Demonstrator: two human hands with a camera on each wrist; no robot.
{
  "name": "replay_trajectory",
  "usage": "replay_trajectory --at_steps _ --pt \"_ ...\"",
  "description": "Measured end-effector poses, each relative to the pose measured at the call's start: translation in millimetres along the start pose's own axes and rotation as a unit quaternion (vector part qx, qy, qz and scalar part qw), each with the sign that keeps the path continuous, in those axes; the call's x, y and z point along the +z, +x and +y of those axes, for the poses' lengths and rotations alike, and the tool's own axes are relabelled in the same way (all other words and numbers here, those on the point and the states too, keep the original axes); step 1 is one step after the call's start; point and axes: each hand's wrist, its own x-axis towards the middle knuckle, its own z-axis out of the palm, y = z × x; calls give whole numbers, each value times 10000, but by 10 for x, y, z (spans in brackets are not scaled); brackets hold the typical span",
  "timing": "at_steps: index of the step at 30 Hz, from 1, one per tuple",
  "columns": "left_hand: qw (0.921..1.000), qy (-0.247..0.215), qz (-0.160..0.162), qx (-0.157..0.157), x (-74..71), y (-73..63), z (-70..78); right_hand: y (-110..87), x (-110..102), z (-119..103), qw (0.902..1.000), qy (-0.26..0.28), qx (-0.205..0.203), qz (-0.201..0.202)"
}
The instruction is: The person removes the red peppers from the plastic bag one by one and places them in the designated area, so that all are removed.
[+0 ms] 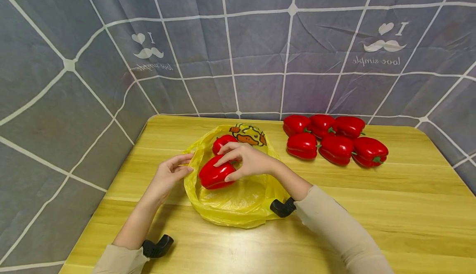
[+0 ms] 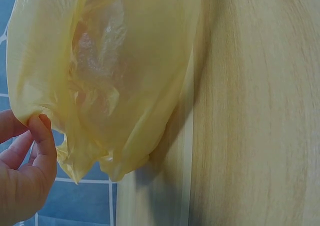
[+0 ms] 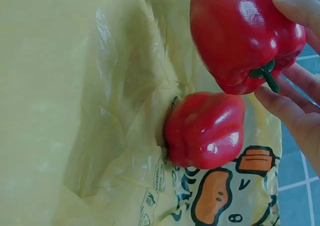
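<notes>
A yellow plastic bag (image 1: 238, 216) lies spread with its mouth wide on the wooden table. At its left rim the left hand (image 1: 172, 175) pinches the plastic between thumb and fingers; the left wrist view shows that pinch on the bag (image 2: 125, 85) closely. Over the bag's mouth, the right hand (image 1: 248, 160) grips a red bell pepper (image 1: 213, 175) by its stem end. The green stem of this pepper (image 3: 245, 35) shows in the right wrist view. A second red bell pepper (image 3: 205, 131) lies inside the bag, just beyond the held one.
Several more red bell peppers (image 1: 336, 149) stand in two rows at the table's back right. The wooden table (image 1: 409, 208) meets a grey-blue checked curtain (image 1: 256, 51) behind and at the sides. A black wrist-worn device (image 1: 158, 247) is on each forearm.
</notes>
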Motion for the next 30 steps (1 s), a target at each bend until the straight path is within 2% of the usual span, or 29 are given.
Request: replay_trajectory --at_steps 21,30 --pt "10000 -19 43 78 10 -21 -27 -235 -147 -67 9992 213 -68 333" --pt "10000 -3 42 72 18 -11 -31 -365 -221 -83 9987 185 54 466"
